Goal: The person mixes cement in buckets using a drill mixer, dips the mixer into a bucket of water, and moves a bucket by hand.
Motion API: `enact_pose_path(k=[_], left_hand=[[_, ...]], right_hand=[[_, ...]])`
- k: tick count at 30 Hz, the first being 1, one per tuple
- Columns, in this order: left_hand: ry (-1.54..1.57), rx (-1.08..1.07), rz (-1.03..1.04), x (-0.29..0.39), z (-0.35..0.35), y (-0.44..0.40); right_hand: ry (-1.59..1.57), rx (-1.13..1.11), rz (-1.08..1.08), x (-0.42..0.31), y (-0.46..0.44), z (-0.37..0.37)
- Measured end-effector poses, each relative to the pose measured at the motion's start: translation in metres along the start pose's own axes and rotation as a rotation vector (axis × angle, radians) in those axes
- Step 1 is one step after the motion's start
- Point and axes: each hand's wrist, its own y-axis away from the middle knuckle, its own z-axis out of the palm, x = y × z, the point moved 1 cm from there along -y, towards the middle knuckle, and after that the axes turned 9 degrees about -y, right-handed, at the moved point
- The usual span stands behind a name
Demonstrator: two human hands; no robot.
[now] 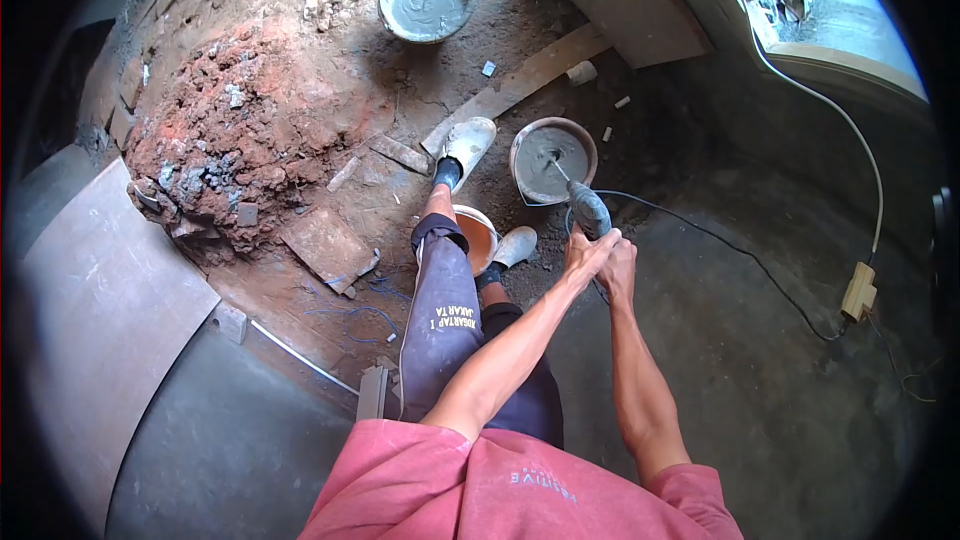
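Both my hands are wrapped round a power drill (590,212) that points away from me and down. My left hand (584,254) grips it from the left, and my right hand (620,264) closes on it from the right; the fingers partly hide each other and the handle. A thin metal rod (561,170) runs from the drill into wet grey mortar (545,158) with swirl marks. The mortar fills a round bucket (516,168) on the ground. The rod's lower end is hidden in the mix.
An orange-lined bucket (478,238) stands between my feet. Another mortar-filled basin (384,12) sits further ahead. The drill's black cord (740,248) crosses the floor to a yellowish socket block (858,292). To the left are a reddish rubble heap (225,120) and a large board (110,310).
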Motion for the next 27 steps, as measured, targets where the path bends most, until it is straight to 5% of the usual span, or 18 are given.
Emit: enact_pose_path(k=[27], left_hand=[[0.058, -0.093, -0.008, -0.003, 0.001, -0.009]], right_hand=[[0.043, 0.044, 0.011, -0.002, -0.003, 0.000]])
